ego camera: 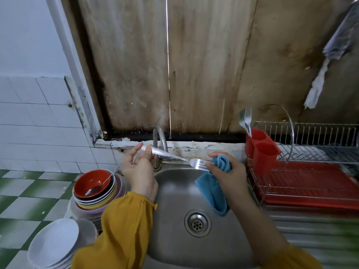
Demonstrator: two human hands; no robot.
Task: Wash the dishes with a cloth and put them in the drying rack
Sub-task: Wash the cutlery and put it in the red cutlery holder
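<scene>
Pinching fork (194,163) by handle, left hand (138,172); right hand (228,172) grip round blue cloth (213,191), tines partly hidden.

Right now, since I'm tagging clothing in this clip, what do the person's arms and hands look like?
The left hand and right hand are bare, no gloves. Both arms wear mustard-yellow sleeves. The left sleeve ends at the wrist in a gathered cuff with a small yellow button; the right sleeve sits higher, leaving the forearm uncovered.
</scene>
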